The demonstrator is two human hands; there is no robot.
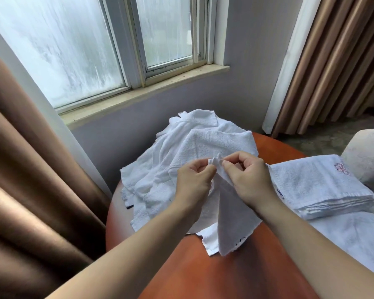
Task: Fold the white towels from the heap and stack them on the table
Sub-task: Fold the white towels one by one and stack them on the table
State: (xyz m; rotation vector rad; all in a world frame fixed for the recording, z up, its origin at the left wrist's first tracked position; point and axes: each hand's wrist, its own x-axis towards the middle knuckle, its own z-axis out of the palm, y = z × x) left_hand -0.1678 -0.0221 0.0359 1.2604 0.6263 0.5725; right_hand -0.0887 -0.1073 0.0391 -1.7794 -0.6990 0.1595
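Both hands, left hand (192,175) and right hand (246,175), pinch one towel (229,216) corner mid-frame; slide them apart along the hem, then fold.

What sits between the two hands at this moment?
In the head view, the bunched corner of a white towel, pinched by the left hand and the right hand above the heap.

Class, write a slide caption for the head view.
Left hand and right hand pinch a white towel over the heap; folded stack beside, on orange table.

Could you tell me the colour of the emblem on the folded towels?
The emblem is pinkish red, head view.
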